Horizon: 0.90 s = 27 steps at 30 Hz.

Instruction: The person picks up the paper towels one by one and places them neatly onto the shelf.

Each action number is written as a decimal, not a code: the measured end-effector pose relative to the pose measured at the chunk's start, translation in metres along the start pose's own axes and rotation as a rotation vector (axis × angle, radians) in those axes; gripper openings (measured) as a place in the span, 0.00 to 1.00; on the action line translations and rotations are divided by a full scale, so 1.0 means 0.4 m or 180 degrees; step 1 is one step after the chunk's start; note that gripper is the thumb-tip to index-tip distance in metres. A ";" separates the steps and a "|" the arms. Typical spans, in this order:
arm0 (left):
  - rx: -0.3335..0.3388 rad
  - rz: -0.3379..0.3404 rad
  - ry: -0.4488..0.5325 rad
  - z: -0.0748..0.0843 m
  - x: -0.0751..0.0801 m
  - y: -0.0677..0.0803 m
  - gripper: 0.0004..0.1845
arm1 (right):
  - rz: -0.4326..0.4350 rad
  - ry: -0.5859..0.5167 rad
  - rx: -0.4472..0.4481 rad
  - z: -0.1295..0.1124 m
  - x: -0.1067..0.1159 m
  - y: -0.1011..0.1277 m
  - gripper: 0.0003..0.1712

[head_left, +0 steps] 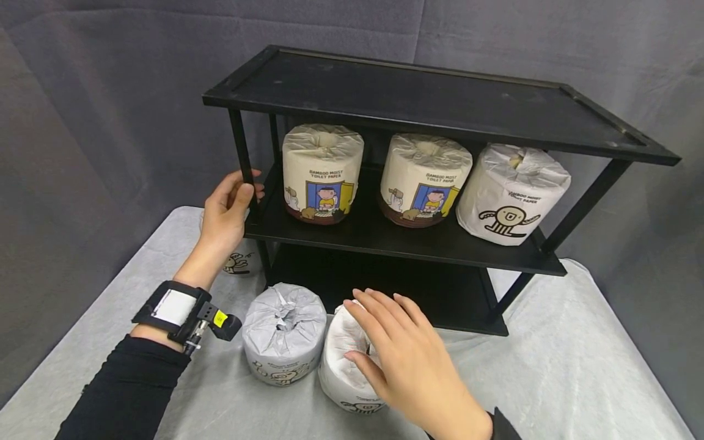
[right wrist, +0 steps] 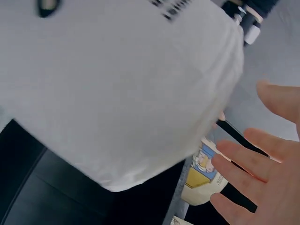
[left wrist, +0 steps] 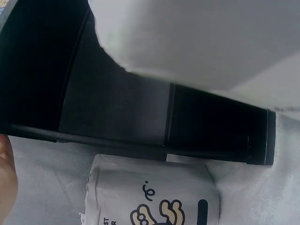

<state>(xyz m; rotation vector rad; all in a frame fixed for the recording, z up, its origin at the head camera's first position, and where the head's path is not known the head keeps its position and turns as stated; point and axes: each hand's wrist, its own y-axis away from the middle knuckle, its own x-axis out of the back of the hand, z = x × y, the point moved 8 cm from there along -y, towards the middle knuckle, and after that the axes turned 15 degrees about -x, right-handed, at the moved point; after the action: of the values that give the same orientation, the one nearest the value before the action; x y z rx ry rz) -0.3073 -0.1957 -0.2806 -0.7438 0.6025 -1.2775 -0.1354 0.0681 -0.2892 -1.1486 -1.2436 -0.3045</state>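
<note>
Here, 2 hands work at a black shelf [head_left: 418, 238] of paper rolls.
The left hand [head_left: 227, 211] curls its fingers round the shelf's front left post [head_left: 242, 153]; the right hand [head_left: 407, 360], fingers spread and straight, rests on a white roll [head_left: 343, 373] lying on the surface [head_left: 577, 379], just beside another roll [head_left: 283, 333].

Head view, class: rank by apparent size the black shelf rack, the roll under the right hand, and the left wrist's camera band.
1. Black shelf rack, by far largest.
2. Roll under the right hand, partly hidden by right hand.
3. Wrist band, smallest.
</note>
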 end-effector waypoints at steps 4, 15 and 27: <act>0.0006 0.0003 0.0011 0.000 -0.001 0.001 0.31 | -0.0045 0.0074 0.0117 0.003 -0.010 0.022 0.34; -0.0004 0.0027 0.0002 0.000 -0.001 0.002 0.35 | 0.0010 0.0011 0.0309 0.024 -0.016 0.076 0.31; -0.0036 0.0032 0.0056 0.001 -0.002 0.001 0.35 | -0.0158 0.0109 0.0359 0.072 -0.051 0.125 0.36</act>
<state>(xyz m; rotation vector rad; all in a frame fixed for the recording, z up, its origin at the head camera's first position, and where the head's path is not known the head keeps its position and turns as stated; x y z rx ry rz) -0.3069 -0.1947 -0.2805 -0.7387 0.6272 -1.2734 -0.1230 0.1064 -0.3354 -1.0134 -1.2449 -0.2864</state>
